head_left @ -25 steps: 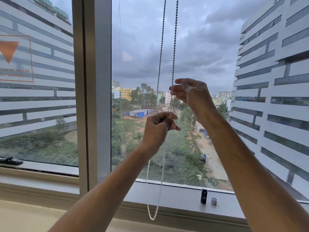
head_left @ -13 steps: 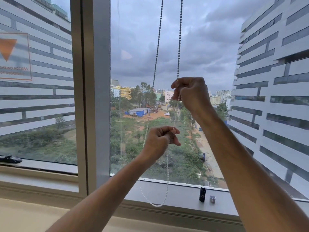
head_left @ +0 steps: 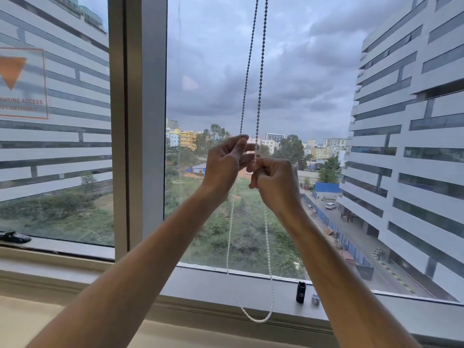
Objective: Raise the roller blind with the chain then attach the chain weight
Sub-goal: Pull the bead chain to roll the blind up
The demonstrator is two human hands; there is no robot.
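Observation:
The bead chain (head_left: pixel 251 54) hangs in two strands in front of the window glass, and its white loop (head_left: pixel 258 320) ends just below the sill edge. My left hand (head_left: pixel 226 162) is raised with thumb and fingers pinched at the left strand. Just right of it and slightly lower, my right hand (head_left: pixel 275 182) is fisted on the right strand. The two hands almost touch. A black cylindrical chain weight (head_left: pixel 300 292) stands upright on the window sill (head_left: pixel 200 282), with a small grey piece (head_left: pixel 315 299) beside it. The blind itself is out of view.
A thick vertical window frame (head_left: pixel 140 121) stands left of the chain. A dark window latch (head_left: pixel 13 236) lies on the left pane's ledge. A sticker with an orange triangle (head_left: pixel 20 84) is on the left glass.
My left hand has risen from below the right hand and shifted to the left strand. My right hand has come down with its strand. The two hands are now side by side.

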